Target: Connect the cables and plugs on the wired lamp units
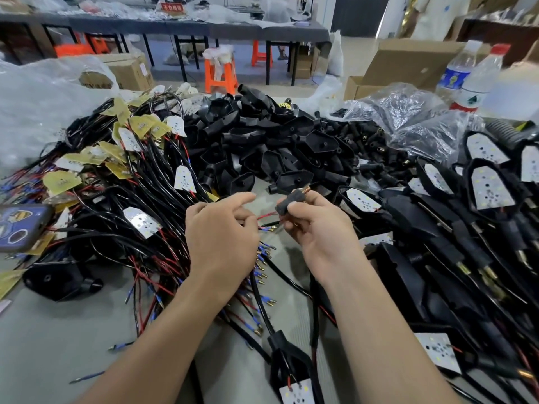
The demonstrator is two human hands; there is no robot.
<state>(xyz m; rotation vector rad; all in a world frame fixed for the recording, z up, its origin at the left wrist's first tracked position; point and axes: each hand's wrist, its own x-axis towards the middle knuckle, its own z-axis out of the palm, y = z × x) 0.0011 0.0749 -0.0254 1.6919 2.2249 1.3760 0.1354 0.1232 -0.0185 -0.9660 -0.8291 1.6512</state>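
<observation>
Your right hand [320, 231] pinches the black rubber stem with brass threaded tip [287, 203] above the grey tabletop [58, 330]; your left hand [221, 231], grip closed on red and black terminal-tipped wires [267, 228], holds them just beside it, seemingly for threading

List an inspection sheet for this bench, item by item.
Surface: grey table, mostly covered.
Job's things: black plug; wired LED boards heaped left; empty black housings in the centre; assembled lamp units on the right.
Clutter: phone, two water bottles, plastic bags.
Hands: right hand grips the black plug; left hand pinches wire ends beside it.
Cables: black, red and blue-tipped wires tangled under the arms.
Surroundings: cardboard boxes, orange stools, far table.
</observation>
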